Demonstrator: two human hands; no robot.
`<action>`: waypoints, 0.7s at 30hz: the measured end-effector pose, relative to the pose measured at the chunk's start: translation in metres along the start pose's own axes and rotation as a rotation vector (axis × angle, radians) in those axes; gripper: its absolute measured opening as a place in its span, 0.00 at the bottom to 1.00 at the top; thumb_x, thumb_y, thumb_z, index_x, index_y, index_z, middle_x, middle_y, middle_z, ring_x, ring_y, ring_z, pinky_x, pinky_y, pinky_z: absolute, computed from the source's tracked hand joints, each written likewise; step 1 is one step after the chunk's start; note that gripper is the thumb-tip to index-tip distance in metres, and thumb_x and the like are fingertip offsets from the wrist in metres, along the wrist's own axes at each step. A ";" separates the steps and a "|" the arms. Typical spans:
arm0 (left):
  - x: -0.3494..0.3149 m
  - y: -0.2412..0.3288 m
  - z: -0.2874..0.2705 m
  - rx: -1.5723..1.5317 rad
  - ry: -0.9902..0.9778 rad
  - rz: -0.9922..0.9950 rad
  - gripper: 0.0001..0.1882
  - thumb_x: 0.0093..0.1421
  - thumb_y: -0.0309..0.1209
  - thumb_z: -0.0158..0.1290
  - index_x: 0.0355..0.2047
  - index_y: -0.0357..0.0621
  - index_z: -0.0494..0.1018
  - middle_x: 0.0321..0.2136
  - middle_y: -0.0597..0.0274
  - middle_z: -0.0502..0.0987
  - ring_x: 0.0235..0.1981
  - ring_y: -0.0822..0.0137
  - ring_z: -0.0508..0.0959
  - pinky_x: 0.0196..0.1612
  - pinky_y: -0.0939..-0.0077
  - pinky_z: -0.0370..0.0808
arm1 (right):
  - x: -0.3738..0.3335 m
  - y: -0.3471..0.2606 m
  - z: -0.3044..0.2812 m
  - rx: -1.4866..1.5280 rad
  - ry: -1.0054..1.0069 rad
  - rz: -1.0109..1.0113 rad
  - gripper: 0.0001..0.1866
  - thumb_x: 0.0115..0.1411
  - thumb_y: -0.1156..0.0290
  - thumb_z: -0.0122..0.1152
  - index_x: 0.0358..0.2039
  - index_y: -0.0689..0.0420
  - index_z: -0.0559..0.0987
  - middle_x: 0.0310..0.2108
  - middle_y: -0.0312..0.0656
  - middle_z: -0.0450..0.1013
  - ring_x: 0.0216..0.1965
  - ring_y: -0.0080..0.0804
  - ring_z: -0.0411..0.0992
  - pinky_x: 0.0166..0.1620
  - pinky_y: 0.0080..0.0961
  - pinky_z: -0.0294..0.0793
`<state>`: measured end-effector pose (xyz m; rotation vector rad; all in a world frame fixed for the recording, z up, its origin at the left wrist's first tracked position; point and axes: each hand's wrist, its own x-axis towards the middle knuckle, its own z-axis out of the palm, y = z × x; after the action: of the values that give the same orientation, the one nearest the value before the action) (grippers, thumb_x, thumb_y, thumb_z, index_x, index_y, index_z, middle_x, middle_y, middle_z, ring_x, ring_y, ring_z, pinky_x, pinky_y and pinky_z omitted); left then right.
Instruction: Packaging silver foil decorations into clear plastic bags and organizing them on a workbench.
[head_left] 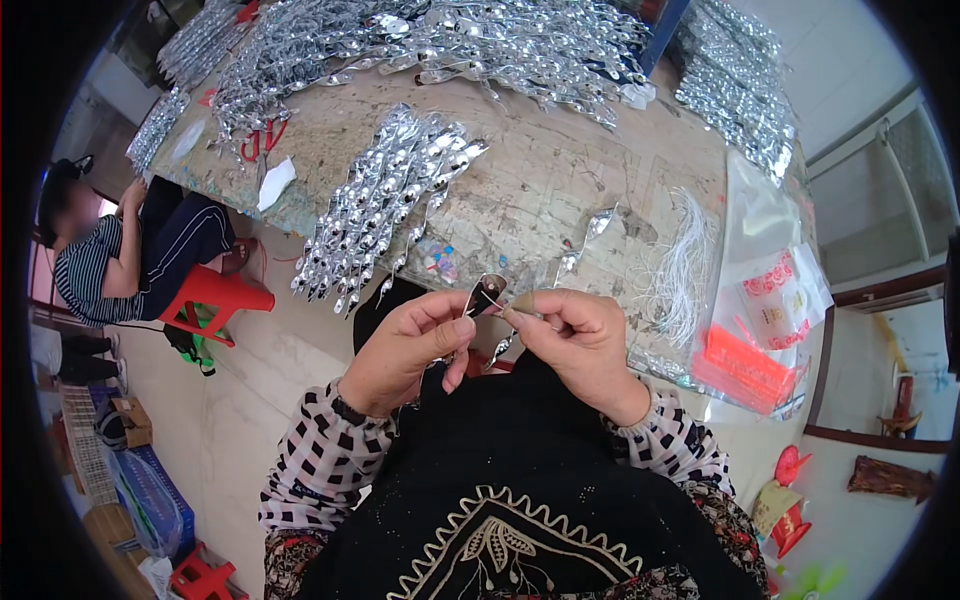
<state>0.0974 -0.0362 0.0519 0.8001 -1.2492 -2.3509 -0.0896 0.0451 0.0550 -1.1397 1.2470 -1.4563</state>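
Observation:
Over my lap at the table's near edge, my left hand pinches a shiny silver twisted ornament near its end, between thumb and fingers. My right hand is closed close beside it, with thumb and forefinger pressed together on what looks like a thin string at the ornament's tip. Below and between the hands hangs a silver spiral piece. Just beyond them, another twisted silver strand lies on the table. A bundle of silver spiral strands drapes over the edge to the left.
Heaps of silver strands cover the worn table's far side. White strings, clear plastic bags and an orange-red packet lie right. Red-handled scissors lie left. A person sits on a red stool.

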 end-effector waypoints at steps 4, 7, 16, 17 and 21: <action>0.000 -0.001 -0.003 0.009 -0.013 0.022 0.19 0.62 0.35 0.53 0.49 0.36 0.69 0.30 0.65 0.73 0.20 0.75 0.72 0.20 0.85 0.67 | 0.000 -0.001 0.001 0.055 0.019 0.069 0.04 0.56 0.78 0.63 0.33 0.63 0.81 0.19 0.24 0.68 0.19 0.07 0.57 0.22 0.10 0.53; 0.001 -0.002 -0.004 0.021 -0.018 0.027 0.18 0.62 0.34 0.53 0.49 0.36 0.69 0.32 0.65 0.73 0.20 0.76 0.71 0.20 0.85 0.67 | 0.000 0.001 0.000 0.148 0.025 0.147 0.04 0.56 0.78 0.63 0.33 0.63 0.80 0.20 0.24 0.68 0.20 0.07 0.58 0.23 0.09 0.54; 0.001 -0.007 -0.004 0.095 0.033 0.037 0.19 0.63 0.32 0.52 0.51 0.36 0.69 0.35 0.65 0.73 0.21 0.77 0.70 0.21 0.85 0.67 | 0.000 0.008 -0.004 0.336 0.001 0.260 0.03 0.57 0.79 0.61 0.33 0.62 0.79 0.24 0.27 0.72 0.23 0.07 0.63 0.27 0.08 0.58; 0.001 -0.008 -0.004 0.105 0.036 0.044 0.19 0.63 0.32 0.52 0.51 0.36 0.69 0.35 0.65 0.73 0.22 0.77 0.70 0.21 0.85 0.67 | 0.000 0.009 -0.004 0.337 0.001 0.260 0.03 0.57 0.79 0.61 0.33 0.62 0.79 0.24 0.27 0.72 0.23 0.07 0.63 0.27 0.08 0.58; 0.000 -0.008 -0.004 0.110 0.034 0.042 0.19 0.63 0.32 0.52 0.51 0.36 0.69 0.35 0.65 0.73 0.22 0.77 0.70 0.21 0.84 0.67 | 0.000 0.007 -0.004 0.333 0.005 0.251 0.03 0.57 0.80 0.62 0.33 0.62 0.79 0.23 0.26 0.72 0.23 0.07 0.62 0.27 0.08 0.57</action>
<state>0.0995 -0.0346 0.0429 0.8358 -1.3781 -2.2423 -0.0931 0.0453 0.0476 -0.7304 1.0588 -1.4105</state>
